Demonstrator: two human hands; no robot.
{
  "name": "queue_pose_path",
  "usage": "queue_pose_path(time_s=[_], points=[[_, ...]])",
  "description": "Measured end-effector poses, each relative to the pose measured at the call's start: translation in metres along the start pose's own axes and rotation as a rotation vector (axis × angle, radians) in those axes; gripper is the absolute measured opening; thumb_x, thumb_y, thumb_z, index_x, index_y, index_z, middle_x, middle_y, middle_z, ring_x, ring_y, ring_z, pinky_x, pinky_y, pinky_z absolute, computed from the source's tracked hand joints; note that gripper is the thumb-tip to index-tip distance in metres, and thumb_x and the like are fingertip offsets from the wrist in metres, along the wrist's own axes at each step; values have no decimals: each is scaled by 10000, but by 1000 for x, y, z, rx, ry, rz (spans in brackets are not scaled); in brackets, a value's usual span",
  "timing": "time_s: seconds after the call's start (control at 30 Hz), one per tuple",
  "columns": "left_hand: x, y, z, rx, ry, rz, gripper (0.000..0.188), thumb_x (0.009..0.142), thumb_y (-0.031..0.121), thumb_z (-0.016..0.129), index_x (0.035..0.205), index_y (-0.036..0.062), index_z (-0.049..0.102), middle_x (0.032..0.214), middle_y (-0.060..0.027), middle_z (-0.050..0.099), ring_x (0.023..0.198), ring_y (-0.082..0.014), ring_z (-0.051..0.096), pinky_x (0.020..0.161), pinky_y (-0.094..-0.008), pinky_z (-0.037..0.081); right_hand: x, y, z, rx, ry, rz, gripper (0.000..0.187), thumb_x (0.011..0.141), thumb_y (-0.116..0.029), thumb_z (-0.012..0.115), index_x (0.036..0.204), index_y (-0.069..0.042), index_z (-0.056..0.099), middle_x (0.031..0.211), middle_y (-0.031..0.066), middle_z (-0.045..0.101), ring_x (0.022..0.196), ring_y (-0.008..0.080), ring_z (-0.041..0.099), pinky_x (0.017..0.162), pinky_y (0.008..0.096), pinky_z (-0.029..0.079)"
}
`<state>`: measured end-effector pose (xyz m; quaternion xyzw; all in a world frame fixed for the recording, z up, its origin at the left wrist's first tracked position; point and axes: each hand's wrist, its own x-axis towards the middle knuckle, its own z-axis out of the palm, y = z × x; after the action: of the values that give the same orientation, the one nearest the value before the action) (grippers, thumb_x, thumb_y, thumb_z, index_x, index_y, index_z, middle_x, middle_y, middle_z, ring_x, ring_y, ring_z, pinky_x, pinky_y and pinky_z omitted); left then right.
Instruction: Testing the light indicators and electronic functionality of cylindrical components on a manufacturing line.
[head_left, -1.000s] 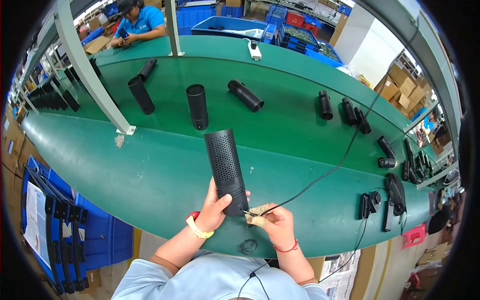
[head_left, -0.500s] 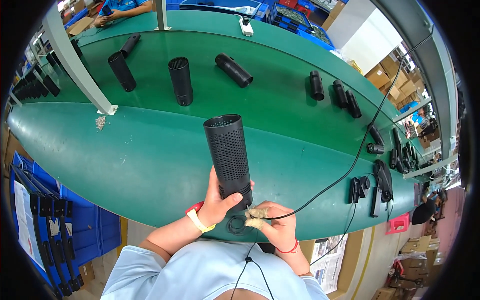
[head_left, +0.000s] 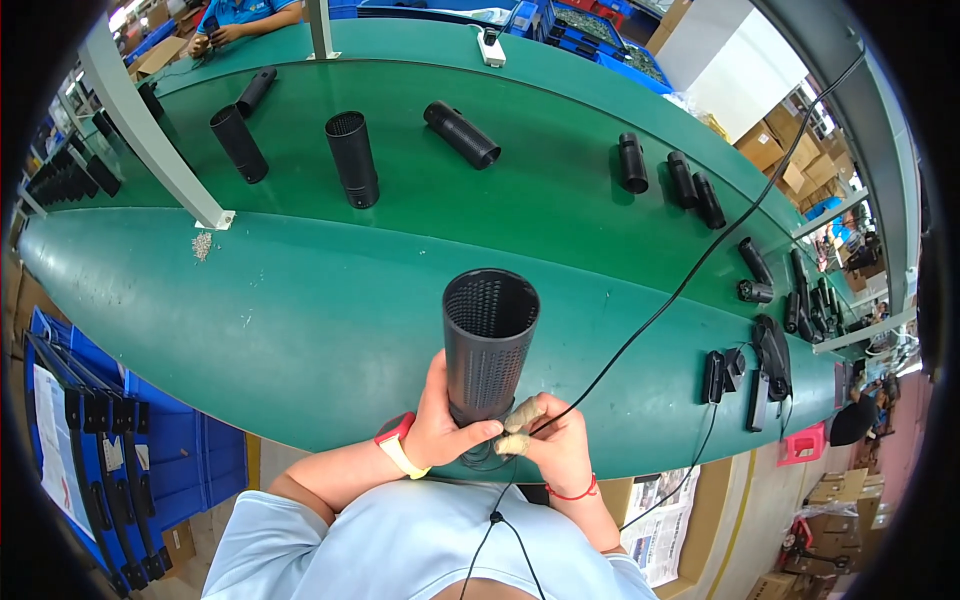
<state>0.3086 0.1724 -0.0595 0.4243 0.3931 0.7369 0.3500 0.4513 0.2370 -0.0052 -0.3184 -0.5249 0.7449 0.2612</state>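
Perforated black tube (head_left: 487, 335) stands tilted over the counter (head_left: 300, 300) edge, light and rigid; my left hand (head_left: 440, 425) grips its base, right hand (head_left: 550, 445) pinches the cable (head_left: 680, 290) beside that base.

Long green curved desk (head_left: 300, 300), black perforated plastic tubes standing upright (head_left: 352, 158) and lying (head_left: 462, 134) along its far side, grey metal post (head_left: 150, 120), white power strip (head_left: 491, 50), stacked blue plastic crates (head_left: 150, 470), brown cardboard boxes (head_left: 775, 150).
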Motion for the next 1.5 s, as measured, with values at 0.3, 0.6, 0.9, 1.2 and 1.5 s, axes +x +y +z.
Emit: queue_pose_path(time_s=[0.3, 0.6, 0.9, 1.2, 1.5], points=[[16, 9, 9, 17, -88, -113, 697, 697, 118, 677, 1274, 10, 302, 1170, -126, 461, 998, -231, 500, 873, -330, 384, 9, 25, -44, 98, -112, -176, 156, 680, 76, 654, 793, 15, 567, 819, 78, 574, 666, 128, 500, 654, 202, 418], [27, -9, 1, -188, 108, -179, 588, 754, 140, 607, 1256, 52, 312, 1211, -188, 460, 993, -285, 541, 836, -374, 449, -3, -20, -35, 181, 143, -181, 148, 660, 51, 662, 794, 32, 603, 795, 91, 556, 642, 169, 510, 596, 223, 413], [19, -8, 18, -102, 57, -104, 615, 742, 138, 617, 1263, 56, 301, 1196, -187, 465, 1010, -279, 531, 846, -381, 444, 2, -7, -19, -508, 142, -470, 152, 635, 84, 618, 773, 22, 631, 876, 103, 574, 749, 200, 560, 694, 255, 451], [12, -15, 34, -110, 33, 29, 667, 765, 179, 621, 1306, 63, 248, 1222, -187, 437, 1048, -287, 505, 888, -403, 415, 16, 3, -30, -172, 134, -495, 196, 676, 96, 595, 860, 29, 600, 853, 102, 576, 760, 191, 554, 707, 261, 448], [34, -2, 26, -400, -207, -215, 729, 808, 278, 610, 1355, 74, 173, 1269, -173, 382, 1122, -284, 439, 889, -398, 399, 9, 7, -31, 89, 300, -297, 243, 784, 51, 524, 1026, 35, 518, 881, 124, 573, 754, 202, 569, 705, 282, 454]])
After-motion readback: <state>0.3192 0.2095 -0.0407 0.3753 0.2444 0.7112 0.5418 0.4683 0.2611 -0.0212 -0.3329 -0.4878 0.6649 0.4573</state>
